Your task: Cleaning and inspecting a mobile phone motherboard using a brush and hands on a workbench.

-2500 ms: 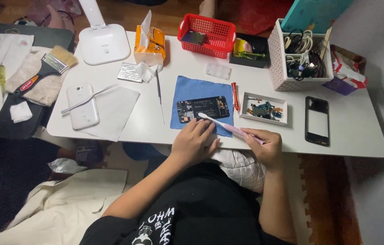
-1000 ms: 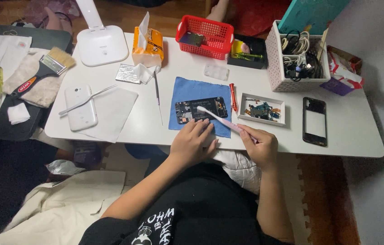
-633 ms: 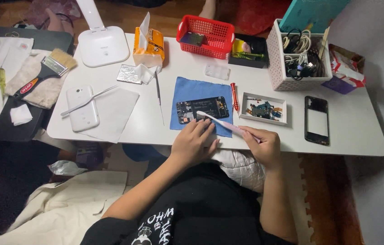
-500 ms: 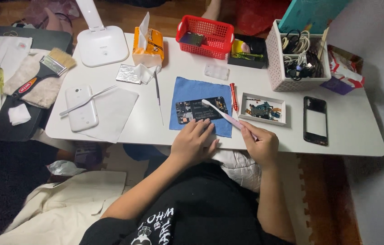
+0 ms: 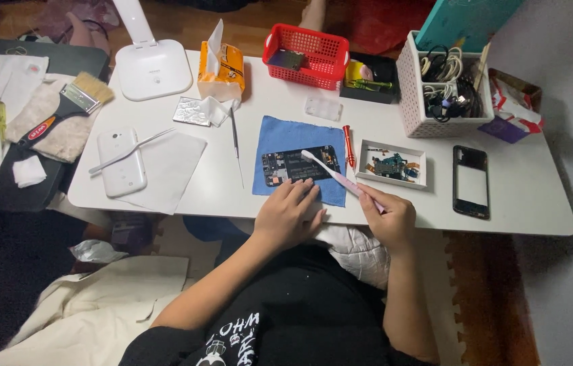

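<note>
Head view: opened phone (image 5: 298,165) lies on a blue cloth (image 5: 293,139) near the front edge of the surface (image 5: 232,196), middle. Left hand (image 5: 288,215) is spread flat on the cloth's front edge, touching the phone; right hand (image 5: 386,217) pinches a toothbrush (image 5: 334,175), bristles on the board. Brushing goes best with light, short strokes, the left hand keeping the phone from sliding.

Opened phone (image 5: 298,165) lies on the cloth (image 5: 286,135), parts tray (image 5: 392,163) just right, basket (image 5: 307,53) behind, on the counter (image 5: 523,196).
</note>
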